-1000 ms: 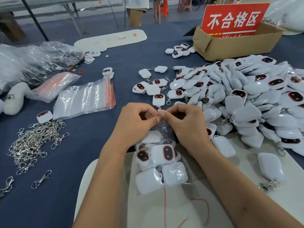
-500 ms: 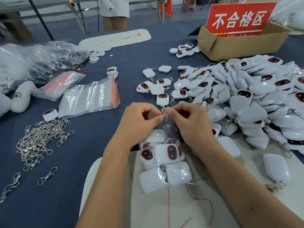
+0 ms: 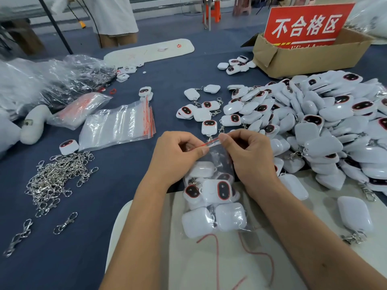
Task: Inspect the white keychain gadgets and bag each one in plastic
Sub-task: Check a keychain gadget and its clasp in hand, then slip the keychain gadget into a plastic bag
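Between the two hands, a clear plastic bag (image 3: 217,164) with a red zip strip along its top is stretched taut. The left hand (image 3: 178,155) pinches the strip's left end between thumb and curled fingers, and the right hand (image 3: 249,153) pinches the right end the same way. Below the wrists, the bag's lower part lies on a white board (image 3: 188,258) and holds several white keychain gadgets (image 3: 215,206), two of them showing dark faces ringed in red.

To the right of the right hand, a large heap of loose gadgets (image 3: 318,126) spreads across the blue table (image 3: 104,206), some with metal clips attached. One single gadget (image 3: 355,214) with its clip lies on the board by the right forearm. Beyond the heap stands a cardboard box (image 3: 303,57) with a red sign (image 3: 305,26) in it.

To the left of the left hand lies a stack of empty zip bags (image 3: 117,126), and nearer the left forearm a pile of silver clasps (image 3: 56,181). Farther left sit crumpled clear plastic sacks (image 3: 52,80). Past the hands, at the table's far edge, a person (image 3: 113,19) in a white top stands.
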The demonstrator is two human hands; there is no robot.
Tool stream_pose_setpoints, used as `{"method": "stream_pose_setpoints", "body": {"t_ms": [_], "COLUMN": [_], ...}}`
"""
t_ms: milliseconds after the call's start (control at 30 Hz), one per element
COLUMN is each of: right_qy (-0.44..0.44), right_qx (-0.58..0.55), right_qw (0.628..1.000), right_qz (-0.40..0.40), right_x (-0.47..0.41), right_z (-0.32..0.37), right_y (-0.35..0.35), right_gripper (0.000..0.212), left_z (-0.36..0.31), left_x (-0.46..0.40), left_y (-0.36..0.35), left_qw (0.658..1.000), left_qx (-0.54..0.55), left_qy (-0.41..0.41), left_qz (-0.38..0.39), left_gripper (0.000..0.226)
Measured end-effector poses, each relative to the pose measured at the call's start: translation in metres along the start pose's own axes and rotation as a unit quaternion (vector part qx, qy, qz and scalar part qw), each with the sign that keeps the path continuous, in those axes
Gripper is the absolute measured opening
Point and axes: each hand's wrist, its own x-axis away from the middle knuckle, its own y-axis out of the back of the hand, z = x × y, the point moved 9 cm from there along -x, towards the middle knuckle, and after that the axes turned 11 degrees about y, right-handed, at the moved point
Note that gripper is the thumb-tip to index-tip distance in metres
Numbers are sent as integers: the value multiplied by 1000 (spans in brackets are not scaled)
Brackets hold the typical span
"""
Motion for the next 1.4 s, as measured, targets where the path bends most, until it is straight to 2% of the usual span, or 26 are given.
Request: {"method": "stream_pose_setpoints", "body": {"t_ms": [167, 333, 433, 600, 767, 967, 1233, 1400], "right_qy": [-9, 30, 23, -23, -18, -29, -57, -55], "right_qx": [-4, 22, 11, -71, -61, -46, -74, -73], "right_qw": [1000, 996, 998, 997, 997, 995, 995, 995], "right_qz": [29, 81, 63, 35, 39, 84, 36, 40], "right_x": [0, 1, 1, 3, 3, 2, 2, 3], "right_z": [-1, 7, 5, -2, -1, 4, -3, -4], "right_y": [-5, -16, -13, -8, -10, -14, -6, -8], "right_gripper": [20, 17, 20, 18, 17, 10, 14, 11], "left_z": [0, -1, 1, 5, 4, 3, 15, 16], "left_x": [1, 1, 2, 0, 1, 2, 1, 1], "left_y": [-1, -1, -1, 3, 2, -1, 21, 25], "left_qw": [1000, 999, 999, 998, 998, 996, 998, 999], "left_qx": [5, 31, 44, 53, 58, 82, 57, 36], "left_qy": [3, -5, 3, 30, 29, 22, 40, 37], "left_qz": [8, 10, 17, 10, 18, 36, 1, 3], "left_gripper": [10, 10, 6, 5, 10, 6, 7, 10]}}
